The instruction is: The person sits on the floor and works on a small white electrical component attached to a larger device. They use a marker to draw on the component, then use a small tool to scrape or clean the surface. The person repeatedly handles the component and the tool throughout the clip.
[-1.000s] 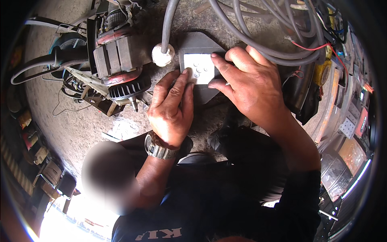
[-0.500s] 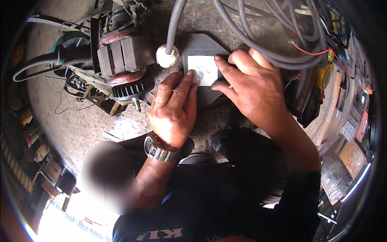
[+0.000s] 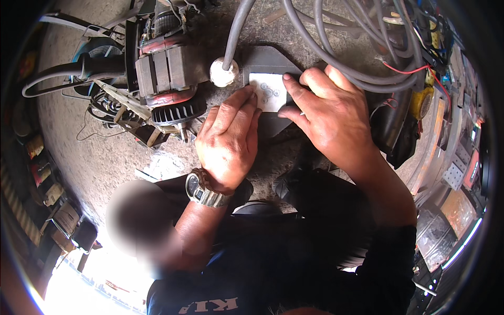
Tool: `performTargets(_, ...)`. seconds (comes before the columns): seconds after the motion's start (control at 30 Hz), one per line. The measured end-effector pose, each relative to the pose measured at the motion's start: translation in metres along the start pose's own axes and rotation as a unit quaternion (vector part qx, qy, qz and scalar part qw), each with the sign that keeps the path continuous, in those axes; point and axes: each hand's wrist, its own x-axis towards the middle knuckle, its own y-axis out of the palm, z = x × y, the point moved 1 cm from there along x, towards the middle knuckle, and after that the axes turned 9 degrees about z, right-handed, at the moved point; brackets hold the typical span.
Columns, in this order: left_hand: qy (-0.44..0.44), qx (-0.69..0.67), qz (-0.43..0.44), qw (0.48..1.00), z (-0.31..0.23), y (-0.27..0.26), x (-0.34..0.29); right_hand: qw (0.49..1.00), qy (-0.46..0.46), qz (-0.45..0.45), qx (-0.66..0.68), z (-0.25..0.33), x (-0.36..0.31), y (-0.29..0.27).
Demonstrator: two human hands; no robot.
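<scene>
A white piece of paper or card (image 3: 274,106) with several small round drawn marks lies on a dark flat plate (image 3: 262,61) with cut-off corners. My left hand (image 3: 228,134) rests its stretched fingertips on the left edge of the white piece, with a metal watch on the wrist. At its right edge, my right hand (image 3: 331,107) presses with forefinger and thumb spread apart. The other right fingers are bent, and a small shiny tip shows beneath them; what it belongs to is hidden.
A motor-like machine (image 3: 168,71) with a black fan stands at the left. Near the plate is a round whitish piece (image 3: 224,72) with a thick grey cable rising from it. Coiled grey cables (image 3: 362,79) lie at the upper right, beside red wires (image 3: 401,69).
My left fingers have shifted slightly back from over the white piece, so more of its marks show. The right hand stays at its edge. The whole view has shifted a little.
</scene>
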Motion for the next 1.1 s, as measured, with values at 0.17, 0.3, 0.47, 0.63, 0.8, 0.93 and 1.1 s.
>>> performTargets(0.17, -0.027, -0.020, 0.018, 0.999, -0.005, -0.004, 0.001, 1.000, -0.005, 0.001, -0.008, 0.000, 0.000, -0.001)
performTargets(0.3, -0.024, -0.025, 0.020, 0.999, -0.004, -0.007, 0.000, 1.000, -0.012, -0.010, -0.009, 0.000, -0.001, -0.001)
performTargets(0.47, 0.029, -0.013, -0.014, 0.999, 0.006, -0.003, 0.004, 0.999, -0.009, 0.008, -0.043, 0.002, -0.001, -0.005)
performTargets(0.63, 0.034, -0.047, 0.015, 0.998, 0.011, -0.010, 0.008, 0.999, -0.022, -0.020, -0.043, 0.001, -0.001, -0.001)
performTargets(0.8, 0.009, -0.076, 0.026, 0.997, 0.013, -0.009, 0.008, 0.997, -0.027, -0.039, -0.059, -0.001, -0.002, 0.002)
performTargets(0.93, 0.017, -0.088, 0.001, 0.996, 0.015, -0.007, 0.007, 0.996, -0.009, -0.022, -0.082, 0.001, -0.001, 0.003)
performTargets(1.1, 0.001, -0.115, 0.028, 0.993, 0.015, -0.005, 0.004, 0.996, 0.005, -0.009, -0.090, 0.002, -0.003, 0.005)
